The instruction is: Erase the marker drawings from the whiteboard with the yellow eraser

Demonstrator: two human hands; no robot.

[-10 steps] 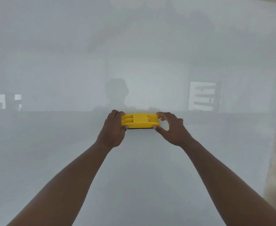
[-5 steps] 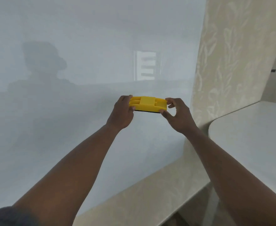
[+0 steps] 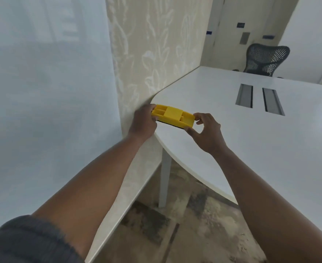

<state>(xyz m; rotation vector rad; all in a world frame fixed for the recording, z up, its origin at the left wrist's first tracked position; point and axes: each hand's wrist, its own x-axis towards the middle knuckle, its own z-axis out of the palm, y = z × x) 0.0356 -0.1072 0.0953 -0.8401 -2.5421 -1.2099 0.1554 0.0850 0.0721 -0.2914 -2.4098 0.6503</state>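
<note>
Swung round to the right since a moment ago, the person now faces away from the whiteboard (image 3: pixel 42 92), which has slid off to the left and reads as a plain pale sheet with no marks I can see on it. Beside it stands a cream wall panel (image 3: pixel 156 44) with a faint leaf pattern, and a wide white table (image 3: pixel 260 149) with a rounded edge now fills the right side, two grey slots (image 3: pixel 259 98) set in its top. Behind it a black mesh chair (image 3: pixel 266 59) sits at the far end, over a mottled floor (image 3: pixel 203 234). Both bare arms reach forward with the yellow eraser (image 3: pixel 172 117) between them, level, over the near corner of the table and well off the board. Her or his left hand (image 3: pixel 143 124) is wrapped closed round its left end; the right hand (image 3: pixel 206 131) pinches the other end between thumb and fingertips, the remaining fingers loosely curled
</note>
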